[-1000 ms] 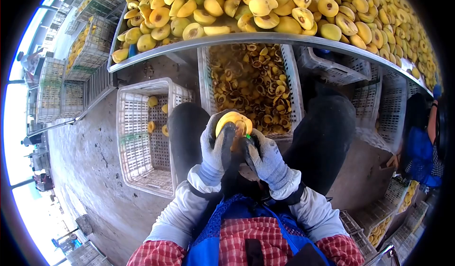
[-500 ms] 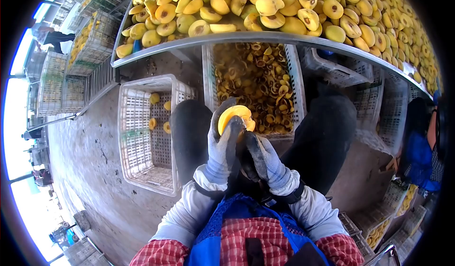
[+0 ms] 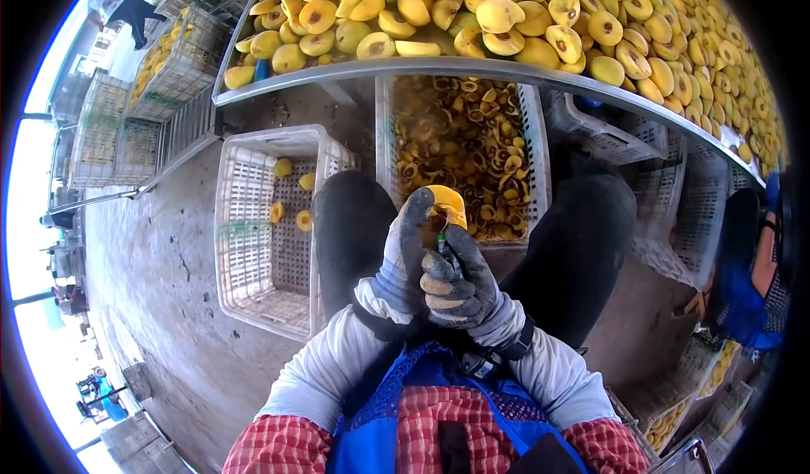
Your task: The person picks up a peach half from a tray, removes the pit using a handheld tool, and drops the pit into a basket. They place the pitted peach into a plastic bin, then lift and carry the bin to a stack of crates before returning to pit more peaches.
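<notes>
My gloved left hand (image 3: 403, 246) is closed around a yellow peach half (image 3: 452, 201), held up between thumb and fingers over my lap. Against it, my gloved right hand (image 3: 466, 287) has its fingers curled around a small tool (image 3: 442, 243) with a green part showing; the rest is hidden by the glove and the fruit. Just beyond both hands stands a crate (image 3: 537, 166) of dark, curled peach scraps (image 3: 464, 149), between my knees.
A metal-edged table (image 3: 506, 70) heaped with peach halves (image 3: 506, 18) spans the far side. To my left, a white crate (image 3: 232, 246) holds several peach pieces. Stacked crates (image 3: 118, 140) stand farther left; another person's arm (image 3: 764, 259) shows at right.
My right hand has turned, so its curled fingers and the tool's green part now show. The peach half is tilted differently in my left hand. The whole view has shifted slightly.
</notes>
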`<action>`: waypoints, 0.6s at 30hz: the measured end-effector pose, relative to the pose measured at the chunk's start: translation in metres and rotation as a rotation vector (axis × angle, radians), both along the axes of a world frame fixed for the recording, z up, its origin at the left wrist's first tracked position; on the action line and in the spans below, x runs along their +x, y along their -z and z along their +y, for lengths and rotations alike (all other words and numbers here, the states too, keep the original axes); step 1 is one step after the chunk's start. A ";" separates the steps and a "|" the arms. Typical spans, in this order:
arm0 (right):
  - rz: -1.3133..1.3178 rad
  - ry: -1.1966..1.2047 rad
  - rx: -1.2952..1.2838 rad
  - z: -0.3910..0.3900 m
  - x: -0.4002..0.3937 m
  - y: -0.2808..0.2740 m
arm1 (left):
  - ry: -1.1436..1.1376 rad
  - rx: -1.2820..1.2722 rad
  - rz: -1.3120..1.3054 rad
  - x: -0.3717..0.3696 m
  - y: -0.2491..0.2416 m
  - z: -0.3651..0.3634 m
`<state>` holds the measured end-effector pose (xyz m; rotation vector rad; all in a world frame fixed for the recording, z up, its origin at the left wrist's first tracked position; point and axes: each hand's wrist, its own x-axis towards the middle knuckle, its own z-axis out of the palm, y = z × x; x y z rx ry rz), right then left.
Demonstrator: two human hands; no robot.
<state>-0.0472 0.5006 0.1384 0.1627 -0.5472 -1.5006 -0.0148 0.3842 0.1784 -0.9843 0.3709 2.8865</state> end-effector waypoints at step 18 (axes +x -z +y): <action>0.178 0.335 0.249 -0.014 -0.083 -0.017 | 0.154 -1.517 0.224 0.044 -0.030 -0.031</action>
